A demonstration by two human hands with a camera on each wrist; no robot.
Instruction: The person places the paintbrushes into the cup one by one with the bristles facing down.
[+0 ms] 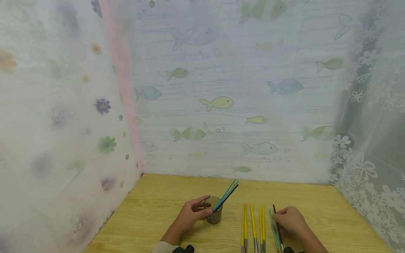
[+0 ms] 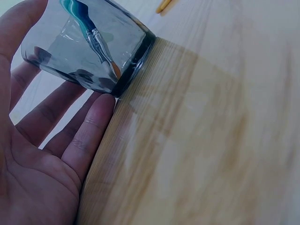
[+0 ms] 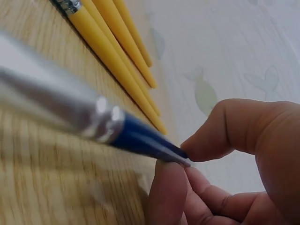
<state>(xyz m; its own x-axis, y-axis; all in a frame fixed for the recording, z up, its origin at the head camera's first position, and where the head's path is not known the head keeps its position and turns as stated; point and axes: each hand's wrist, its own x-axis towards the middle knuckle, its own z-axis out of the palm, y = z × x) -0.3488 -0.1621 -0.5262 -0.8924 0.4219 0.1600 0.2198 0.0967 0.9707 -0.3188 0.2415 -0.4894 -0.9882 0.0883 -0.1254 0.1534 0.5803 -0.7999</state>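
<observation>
A smoky glass cup (image 1: pixel 216 212) stands on the wooden table (image 1: pixel 158 211) with teal and dark paintbrushes (image 1: pixel 227 194) leaning out of it to the right. My left hand (image 1: pixel 202 210) holds the cup from its left side. In the left wrist view its fingers (image 2: pixel 86 129) lie along the glass (image 2: pixel 70 47), and a teal brush tip (image 2: pixel 96 42) shows through the wall. My right hand (image 1: pixel 279 220) pinches the end of a dark blue brush (image 1: pixel 278 228) that lies on the table. The pinch on the brush handle (image 3: pixel 145 140) shows close up in the right wrist view.
Several yellow-handled brushes (image 1: pixel 253 228) lie side by side between the cup and my right hand, also close in the right wrist view as yellow handles (image 3: pixel 112 56). A teal brush (image 1: pixel 273 232) lies beside the dark one. Sheer patterned curtains (image 1: pixel 205 105) enclose the table on three sides.
</observation>
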